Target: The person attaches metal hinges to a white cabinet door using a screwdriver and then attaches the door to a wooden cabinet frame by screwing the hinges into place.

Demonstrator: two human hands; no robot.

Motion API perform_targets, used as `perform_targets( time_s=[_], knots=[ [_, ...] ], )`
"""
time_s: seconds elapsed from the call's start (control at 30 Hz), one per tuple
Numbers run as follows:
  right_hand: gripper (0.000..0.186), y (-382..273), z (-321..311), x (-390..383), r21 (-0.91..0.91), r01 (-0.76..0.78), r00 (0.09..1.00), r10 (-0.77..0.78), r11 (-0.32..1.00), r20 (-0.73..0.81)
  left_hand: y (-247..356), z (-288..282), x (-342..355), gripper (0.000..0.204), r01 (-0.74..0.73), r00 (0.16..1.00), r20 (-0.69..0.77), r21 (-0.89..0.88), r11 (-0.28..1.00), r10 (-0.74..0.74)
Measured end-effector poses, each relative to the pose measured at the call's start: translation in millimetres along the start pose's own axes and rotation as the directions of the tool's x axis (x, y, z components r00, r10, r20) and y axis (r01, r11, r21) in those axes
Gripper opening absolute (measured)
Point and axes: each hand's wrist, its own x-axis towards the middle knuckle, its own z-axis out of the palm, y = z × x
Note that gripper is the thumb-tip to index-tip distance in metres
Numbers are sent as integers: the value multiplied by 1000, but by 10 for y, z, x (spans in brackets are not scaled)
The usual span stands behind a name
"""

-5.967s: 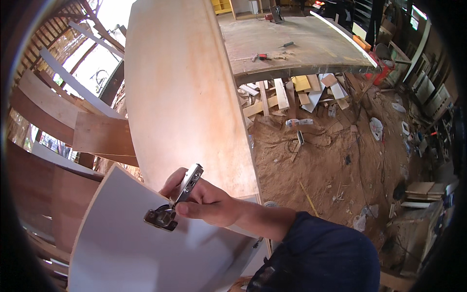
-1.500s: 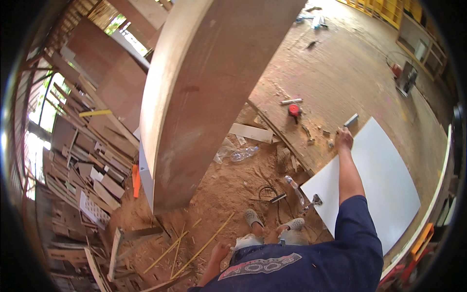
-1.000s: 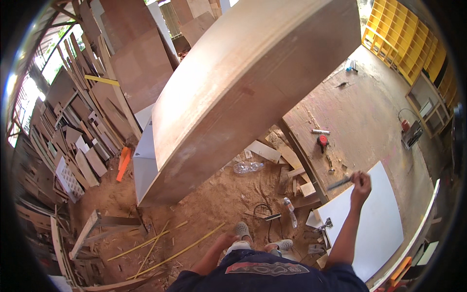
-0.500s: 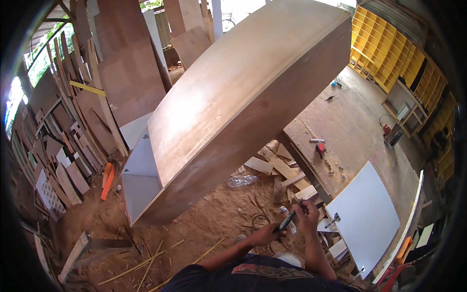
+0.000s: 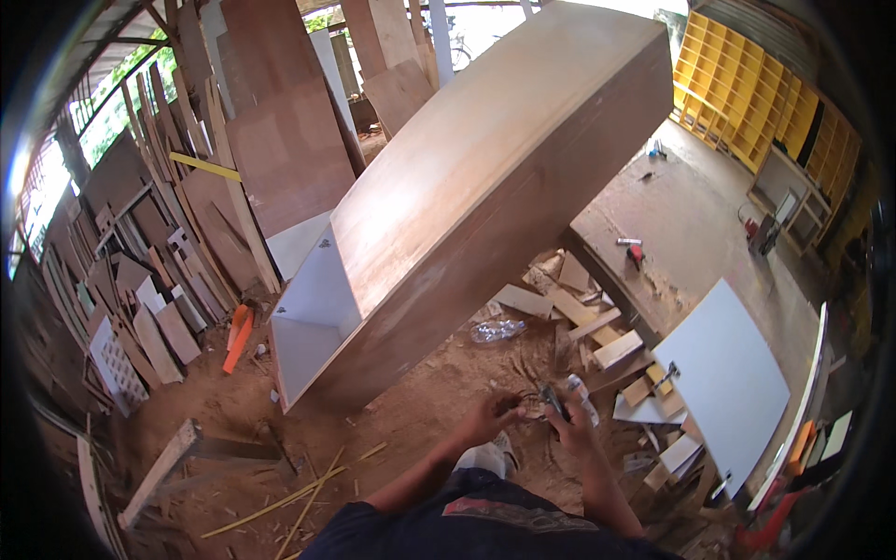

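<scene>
A slim hand tool (image 5: 552, 399) with a dark handle is gripped in my right hand (image 5: 576, 429); its exact kind is too small to tell. My left hand (image 5: 487, 419) is held just left of it, fingers curled together, and whatever they pinch I cannot make out. In front of me a long wooden cabinet (image 5: 523, 215) lies aslant, with a pale interior and hinges at its near left end. To the right of my hands, a white door panel (image 5: 723, 378) with a metal hinge (image 5: 665, 375) on its edge rests on the worktable (image 5: 691, 233).
Wood offcuts (image 5: 616, 350) and a crumpled plastic bottle (image 5: 497, 330) lie on the dirt floor below the cabinet. A red tool (image 5: 636, 254) sits on the table. Boards (image 5: 280, 140) lean at the left; a yellow shelf grid (image 5: 737, 84) stands far right.
The dark tool has passed from my left hand to my right. My left hand has drawn back to the left, and the view has shifted slightly.
</scene>
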Motion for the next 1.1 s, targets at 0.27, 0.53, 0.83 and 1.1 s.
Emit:
perform_targets(
  time_s=[0.27,0.53,0.83,1.1],
  knots=[
    [34,377,778,-823,55,-72,986,63,996,156,253,-270,-842,29,83,990,-106,-112,990,-95],
    [41,-249,1738,-701,-15,-22,957,26,1000,289,328,-1281,-1577,21,-55,935,-340,-413,909,-98],
    [32,-940,3792,-52,-70,-16,849,51,997,527,356,-3412,-2450,15,-276,753,-651,-442,853,-94],
    [39,-1405,5756,352,-37,-196,672,162,980,723,349,-5214,-3124,19,-342,606,-784,-411,845,-136]
  ],
)
